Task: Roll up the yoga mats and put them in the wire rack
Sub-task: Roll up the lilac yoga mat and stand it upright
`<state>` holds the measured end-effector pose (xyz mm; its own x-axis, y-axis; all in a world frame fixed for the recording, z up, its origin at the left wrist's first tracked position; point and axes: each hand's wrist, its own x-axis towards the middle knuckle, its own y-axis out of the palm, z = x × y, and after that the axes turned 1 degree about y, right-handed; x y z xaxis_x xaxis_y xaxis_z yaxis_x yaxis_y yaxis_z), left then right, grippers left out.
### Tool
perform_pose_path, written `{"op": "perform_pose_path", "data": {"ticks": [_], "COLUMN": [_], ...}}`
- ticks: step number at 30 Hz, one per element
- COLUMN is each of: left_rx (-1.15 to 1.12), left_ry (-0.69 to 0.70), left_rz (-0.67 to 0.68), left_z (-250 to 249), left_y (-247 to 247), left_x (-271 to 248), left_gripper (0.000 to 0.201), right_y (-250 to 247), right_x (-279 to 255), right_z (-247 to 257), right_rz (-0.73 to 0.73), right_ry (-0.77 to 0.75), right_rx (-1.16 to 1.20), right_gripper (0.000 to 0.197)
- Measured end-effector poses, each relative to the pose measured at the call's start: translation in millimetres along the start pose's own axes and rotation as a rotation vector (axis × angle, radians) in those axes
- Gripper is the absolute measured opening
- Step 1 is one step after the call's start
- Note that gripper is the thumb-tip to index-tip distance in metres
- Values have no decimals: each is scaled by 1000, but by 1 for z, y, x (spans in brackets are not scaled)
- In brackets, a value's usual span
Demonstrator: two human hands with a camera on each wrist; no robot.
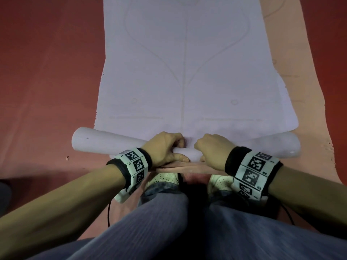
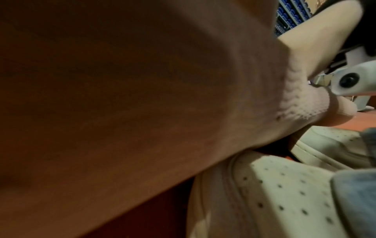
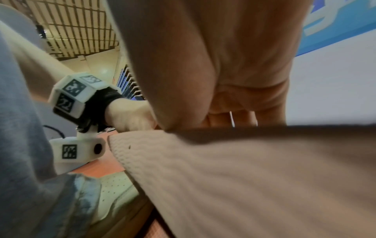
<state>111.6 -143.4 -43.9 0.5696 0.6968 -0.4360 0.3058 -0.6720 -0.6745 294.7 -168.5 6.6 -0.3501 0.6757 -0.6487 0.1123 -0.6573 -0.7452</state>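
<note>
**Rolling the pale mat from its near end**

Under both hands lies the rolled part of the lavender mat (image 1: 184,72), a slim tube running left and right past each grip. Left hand (image 1: 165,149) and right hand (image 1: 214,151) sit close together at the tube's middle, fingers curled over it and thumbs tucked behind; each grip holds the roll, likely to keep it tight and even while it is pushed forward. Ahead of the hands the mat is flat, so most of the rolling remains. Beneath it, a pink mat (image 1: 309,91) shows to the right and below the thumbs, near the white shoes (image 1: 165,180). Both mats rest on a red floor (image 1: 47,72). No wire rack can be picked out with certainty.
</note>
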Motion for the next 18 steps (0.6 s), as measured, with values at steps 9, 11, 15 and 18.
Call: {"op": "perform_pose_path", "data": {"ticks": [9, 11, 15, 18], "left_rx": [354, 366, 430, 459], "left_ry": [137, 99, 118, 90], "left_rz": [-74, -42, -62, -61], "left_z": [2, -3, -5, -7], "left_y": [6, 3, 3, 2], "left_x": [-2, -1, -4, -4], "left_gripper": [51, 49, 59, 62], "right_y": [-1, 0, 0, -1], "right_x": [10, 12, 15, 20], "right_z": [-9, -9, -13, -17], "right_rz": [-18, -27, -35, -40], "right_ry": [21, 28, 52, 65], "right_rx": [109, 95, 131, 226], "right_gripper": [26, 23, 21, 26]}}
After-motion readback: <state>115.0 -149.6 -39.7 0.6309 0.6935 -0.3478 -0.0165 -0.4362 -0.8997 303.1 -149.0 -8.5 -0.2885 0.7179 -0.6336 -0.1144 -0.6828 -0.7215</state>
